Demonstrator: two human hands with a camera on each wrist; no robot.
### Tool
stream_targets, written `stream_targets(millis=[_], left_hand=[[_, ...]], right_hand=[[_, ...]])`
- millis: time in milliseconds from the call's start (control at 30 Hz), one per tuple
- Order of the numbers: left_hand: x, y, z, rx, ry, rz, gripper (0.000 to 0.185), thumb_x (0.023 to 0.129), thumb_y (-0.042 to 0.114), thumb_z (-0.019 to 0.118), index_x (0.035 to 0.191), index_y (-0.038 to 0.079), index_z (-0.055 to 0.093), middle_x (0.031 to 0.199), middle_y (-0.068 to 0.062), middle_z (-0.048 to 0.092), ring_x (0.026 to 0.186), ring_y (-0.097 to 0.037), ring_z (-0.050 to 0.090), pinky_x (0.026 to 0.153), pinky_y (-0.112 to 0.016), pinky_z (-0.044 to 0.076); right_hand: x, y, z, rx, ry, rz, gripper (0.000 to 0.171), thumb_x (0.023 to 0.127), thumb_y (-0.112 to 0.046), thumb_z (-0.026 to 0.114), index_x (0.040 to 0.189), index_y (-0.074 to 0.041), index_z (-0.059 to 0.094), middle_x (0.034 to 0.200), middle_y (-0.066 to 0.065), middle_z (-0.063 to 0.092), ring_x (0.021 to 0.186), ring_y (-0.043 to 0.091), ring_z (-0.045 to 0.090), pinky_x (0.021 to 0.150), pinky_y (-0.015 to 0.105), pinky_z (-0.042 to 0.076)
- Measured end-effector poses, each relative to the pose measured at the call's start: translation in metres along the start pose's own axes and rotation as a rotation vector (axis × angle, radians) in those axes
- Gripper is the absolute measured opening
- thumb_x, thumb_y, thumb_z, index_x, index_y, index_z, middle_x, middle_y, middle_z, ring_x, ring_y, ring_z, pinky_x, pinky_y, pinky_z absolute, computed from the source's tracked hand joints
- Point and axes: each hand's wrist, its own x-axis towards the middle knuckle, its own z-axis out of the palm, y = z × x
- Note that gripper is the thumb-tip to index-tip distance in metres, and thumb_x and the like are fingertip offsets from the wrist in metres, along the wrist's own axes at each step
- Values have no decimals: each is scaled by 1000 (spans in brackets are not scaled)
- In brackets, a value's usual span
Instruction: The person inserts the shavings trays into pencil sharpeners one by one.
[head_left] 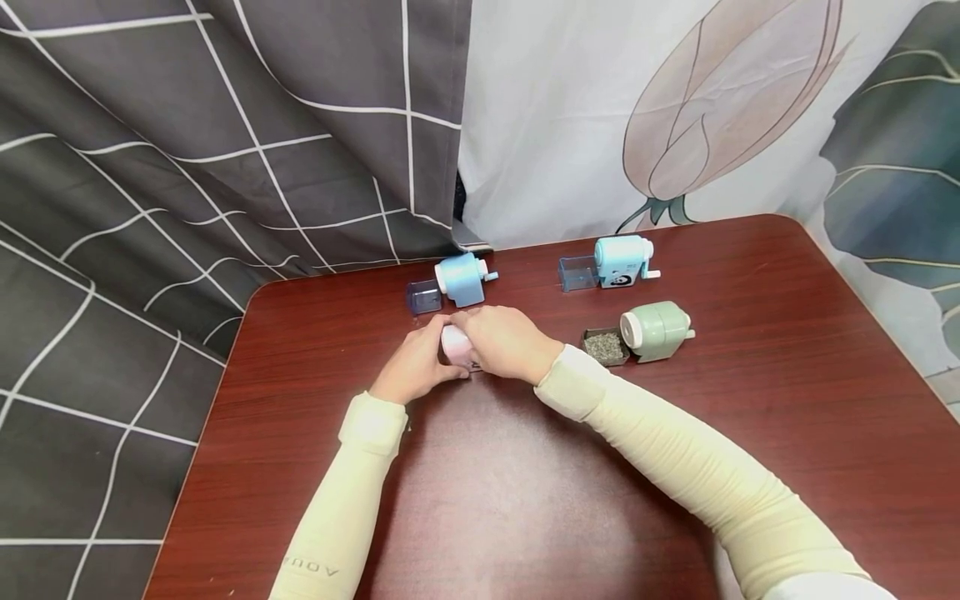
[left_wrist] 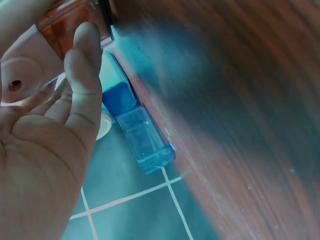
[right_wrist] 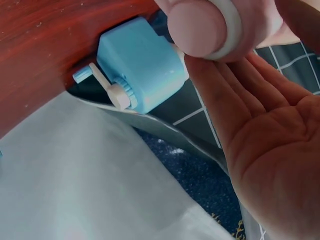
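A pink pencil sharpener (head_left: 455, 345) stands on the dark red table (head_left: 525, 500), held between both hands. My left hand (head_left: 418, 360) cups its left side, fingers against the face with the pencil hole (left_wrist: 15, 85). My right hand (head_left: 501, 337) grips it from the right and over the top. In the right wrist view the pink sharpener's round end (right_wrist: 207, 25) sits at my right fingertips (right_wrist: 200, 65). In the left wrist view a clear drawer (left_wrist: 70, 20) shows at the sharpener's end. Just behind stands a blue sharpener (head_left: 461, 279) with its drawer (head_left: 423, 297) pulled out.
A light blue sharpener (head_left: 624, 260) with its clear drawer (head_left: 577, 272) out stands at the back. A green sharpener (head_left: 657, 330) sits right of my hands beside a small tray of shavings (head_left: 605, 347). Curtains hang behind the table's far edge.
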Motion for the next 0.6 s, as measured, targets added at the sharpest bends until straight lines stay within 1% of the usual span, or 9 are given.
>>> stream_targets(millis=[100,167,267,333,400,500,600], left_hand=[[0,-3,-2,-4,-6,-9,83,70,23,94,137,5,48,124,-15,64,109,-31,63,97,-43,49],[0,-4,-4,-10,-11,-14,87,69,27,94,139,7,47,126,-13,63,111,-29,61,98,-43,48],[0,-3,-10,-27,-13,-20,93,67,33,95,142,8,46,115,-10,66,101,-24,62,90,-41,50],[0,-1,-15,-27,0,-25,96,65,37,95,143,9,47,113,-8,65,95,-21,61,85,-39,51],[-1,2,-20,-29,26,-20,99,64,40,96,144,8,47,114,-8,65,92,-20,60,82,-39,50],[0,8,-25,-10,77,-2,98,65,43,94,144,7,48,129,-10,61,102,-22,60,89,-41,50],[1,17,-29,31,126,28,95,69,46,91,144,7,48,134,-12,58,117,-27,56,100,-45,44]], right_hand=[[0,1,-6,41,-21,20,47,84,-16,81,127,-6,64,112,10,70,96,28,68,81,46,55],[-1,2,-10,48,-30,30,46,87,-17,78,129,-5,63,117,10,69,100,28,68,83,45,55],[-3,5,-18,44,-27,47,45,90,-19,76,130,-4,62,121,11,68,105,27,67,86,44,54],[-5,9,-23,38,-17,58,43,90,-18,76,128,-4,62,120,11,69,106,28,67,87,45,54],[-7,13,-29,32,-7,71,44,90,-19,76,129,-4,62,120,11,69,107,28,67,88,46,54],[-12,22,-38,24,3,97,47,90,-20,75,131,-2,61,122,13,68,110,30,66,89,47,53],[-18,31,-48,24,11,121,53,91,-22,74,136,1,57,127,15,66,114,32,64,93,48,52]])
